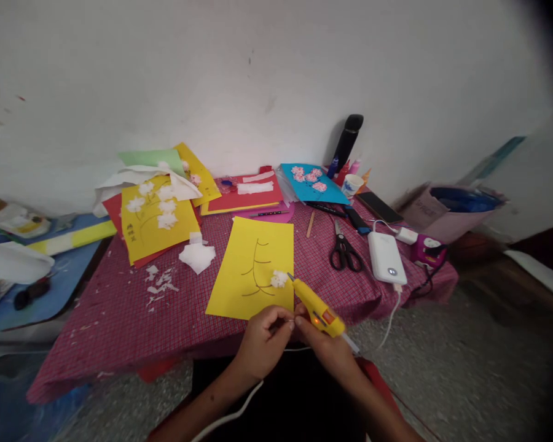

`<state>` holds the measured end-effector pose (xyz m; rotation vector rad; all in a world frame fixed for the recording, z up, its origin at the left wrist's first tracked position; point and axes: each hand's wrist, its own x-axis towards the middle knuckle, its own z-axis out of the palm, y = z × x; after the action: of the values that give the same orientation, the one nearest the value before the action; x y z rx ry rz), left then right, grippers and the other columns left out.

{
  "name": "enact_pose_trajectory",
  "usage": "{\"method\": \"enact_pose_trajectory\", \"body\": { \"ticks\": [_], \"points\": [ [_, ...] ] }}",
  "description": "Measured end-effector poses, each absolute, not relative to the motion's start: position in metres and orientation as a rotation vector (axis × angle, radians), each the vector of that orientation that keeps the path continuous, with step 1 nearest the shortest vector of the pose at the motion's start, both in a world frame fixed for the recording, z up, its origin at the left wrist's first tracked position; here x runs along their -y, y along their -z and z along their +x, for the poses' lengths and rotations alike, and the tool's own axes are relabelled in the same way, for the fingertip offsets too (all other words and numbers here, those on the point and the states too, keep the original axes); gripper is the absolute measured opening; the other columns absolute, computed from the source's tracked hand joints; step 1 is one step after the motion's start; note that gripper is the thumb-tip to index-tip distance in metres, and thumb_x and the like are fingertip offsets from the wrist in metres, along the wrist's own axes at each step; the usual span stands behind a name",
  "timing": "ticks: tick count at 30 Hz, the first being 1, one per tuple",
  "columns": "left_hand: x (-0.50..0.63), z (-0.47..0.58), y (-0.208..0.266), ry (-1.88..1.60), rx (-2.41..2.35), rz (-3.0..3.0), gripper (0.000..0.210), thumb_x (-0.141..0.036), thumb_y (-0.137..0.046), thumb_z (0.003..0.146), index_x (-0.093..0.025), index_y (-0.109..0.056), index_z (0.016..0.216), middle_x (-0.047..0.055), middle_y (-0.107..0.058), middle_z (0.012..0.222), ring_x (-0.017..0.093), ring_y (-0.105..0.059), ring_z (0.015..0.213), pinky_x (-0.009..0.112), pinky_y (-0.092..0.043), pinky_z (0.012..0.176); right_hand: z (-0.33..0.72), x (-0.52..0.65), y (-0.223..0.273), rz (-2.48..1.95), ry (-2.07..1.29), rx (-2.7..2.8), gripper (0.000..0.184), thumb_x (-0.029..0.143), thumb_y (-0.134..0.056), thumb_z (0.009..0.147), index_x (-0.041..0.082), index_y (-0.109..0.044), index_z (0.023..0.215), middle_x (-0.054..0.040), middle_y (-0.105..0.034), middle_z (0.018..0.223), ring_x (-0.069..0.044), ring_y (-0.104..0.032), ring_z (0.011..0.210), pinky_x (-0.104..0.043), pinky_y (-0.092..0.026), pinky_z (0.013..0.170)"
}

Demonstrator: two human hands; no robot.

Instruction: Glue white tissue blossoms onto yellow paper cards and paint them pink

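Glue gun (320, 309) beside a white paper blossom (279, 279)

Yellow and tilted, the glue gun is held in the right hand (327, 345), its nozzle pointing away from the body, just beside the blossom in this view; that angle probably keeps the hot tip clear of the fingers. The left hand (262, 344) is drawn narrow, thumb and forefinger tips together near the right hand's fingertips; whether they pinch a scrap is too small to tell.

The yellow sheet (230, 270) lies flat on the near part of the tabletop (120, 331), likely for easy reach. The blossom sits at the right of its dark drawn branch (254, 264), as though following the twigs. White paper pieces (197, 258) lie left of the sheet, nearer the left hand's side, with torn shreds (161, 283) closer to the edge. Scissors (345, 253) rest to the right, seemingly set aside, handles toward the person. A blossom-covered yellow picture (159, 215) lies farther left, perhaps within sight as a guide.
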<state>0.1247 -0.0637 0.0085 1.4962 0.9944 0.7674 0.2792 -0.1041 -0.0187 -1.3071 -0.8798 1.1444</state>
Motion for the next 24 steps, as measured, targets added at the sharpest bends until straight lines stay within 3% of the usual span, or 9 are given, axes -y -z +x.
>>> {"method": "enact_pose_trajectory", "body": {
  "ticks": [5, 11, 15, 19, 24],
  "points": [
    [0.064, 0.127, -0.006, -0.741, -0.951, 1.249, 0.022, -0.037, -0.065, 0.089, -0.015, -0.067, 0.091, 0.003, -0.067, 0.083, 0.013, -0.062, 0.072, 0.028, -0.053, 0.07, 0.279, 0.105, 0.019, -1.303, -1.182, 0.876, 0.02, 0.039, -0.075, 0.083, 0.021, -0.065, 0.085, -0.0005, -0.062, 0.076, -0.017, -0.059, 0.068, -0.028, -0.051, 0.063],
    [0.063, 0.128, -0.001, -0.759, -0.971, 1.253, 0.016, -0.031, -0.066, 0.087, -0.016, -0.066, 0.091, 0.002, -0.067, 0.08, 0.013, -0.063, 0.071, 0.026, -0.052, 0.067, 0.279, 0.103, 0.003, -1.286, -1.259, 0.819, 0.029, 0.046, -0.077, 0.079, 0.022, -0.061, 0.084, 0.0027, -0.058, 0.068, -0.013, -0.053, 0.058, -0.025, -0.045, 0.054],
    [0.048, 0.121, -0.002, -0.819, -1.046, 1.518, 0.011, -0.028, -0.063, 0.089, -0.018, -0.068, 0.091, 0.002, -0.069, 0.082, 0.014, -0.064, 0.076, 0.028, -0.051, 0.072, 0.3, 0.102, -0.013, -1.406, -1.313, 0.999, 0.037, 0.057, -0.067, 0.085, 0.02, -0.063, 0.088, 0.0036, -0.056, 0.056, -0.012, -0.047, 0.049, -0.025, -0.037, 0.048],
    [0.026, 0.112, 0.004, -0.91, -1.121, 1.952, 0.01, -0.022, -0.059, 0.092, -0.019, -0.069, 0.091, 0.001, -0.071, 0.09, 0.014, -0.065, 0.086, 0.029, -0.049, 0.081, 0.324, 0.098, -0.02, -1.586, -1.32, 1.217, 0.051, 0.065, -0.051, 0.093, 0.021, -0.059, 0.068, 0.0015, -0.054, 0.049, -0.012, -0.049, 0.046, -0.025, -0.037, 0.047],
    [0.017, 0.106, 0.018, -0.903, -1.131, 2.02, 0.009, -0.021, -0.059, 0.093, -0.02, -0.068, 0.094, 0.0, -0.071, 0.092, 0.013, -0.065, 0.087, 0.029, -0.05, 0.081, 0.328, 0.089, -0.022, -1.706, -1.273, 1.256, 0.049, 0.064, -0.05, 0.093, 0.021, -0.061, 0.072, 0.003, -0.056, 0.053, -0.012, -0.052, 0.047, -0.023, -0.038, 0.045]
  ]
}}
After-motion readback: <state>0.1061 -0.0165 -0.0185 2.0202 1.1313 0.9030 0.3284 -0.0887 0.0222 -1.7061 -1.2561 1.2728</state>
